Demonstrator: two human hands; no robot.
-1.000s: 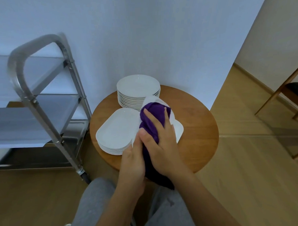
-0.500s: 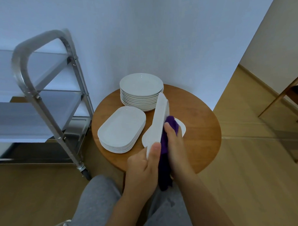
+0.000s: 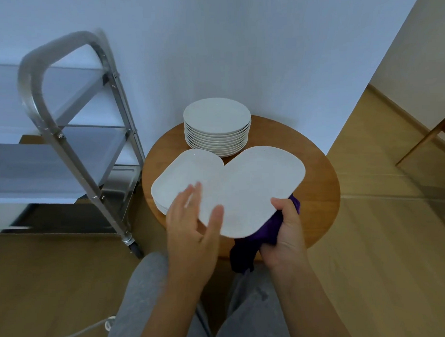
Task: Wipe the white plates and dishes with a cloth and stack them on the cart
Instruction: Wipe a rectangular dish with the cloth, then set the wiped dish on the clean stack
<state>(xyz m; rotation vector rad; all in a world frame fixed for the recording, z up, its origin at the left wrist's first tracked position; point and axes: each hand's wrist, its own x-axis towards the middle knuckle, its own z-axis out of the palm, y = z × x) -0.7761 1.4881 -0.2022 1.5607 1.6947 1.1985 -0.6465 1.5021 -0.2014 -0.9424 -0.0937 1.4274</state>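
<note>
Flipped flat, dish (image 3: 252,190) between left hand (image 3: 193,227), right hand (image 3: 284,231).

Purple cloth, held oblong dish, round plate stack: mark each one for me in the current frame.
purple cloth (image 3: 265,233), head view, fold bunched under the dish.
held oblong dish (image 3: 252,190), head view, middle of its flat face.
round plate stack (image 3: 216,115), head view, top plate's centre.

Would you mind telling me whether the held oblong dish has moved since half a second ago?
Yes. The oblong dish turned from edge-on to flat, face up, beside the plate stack.
</note>
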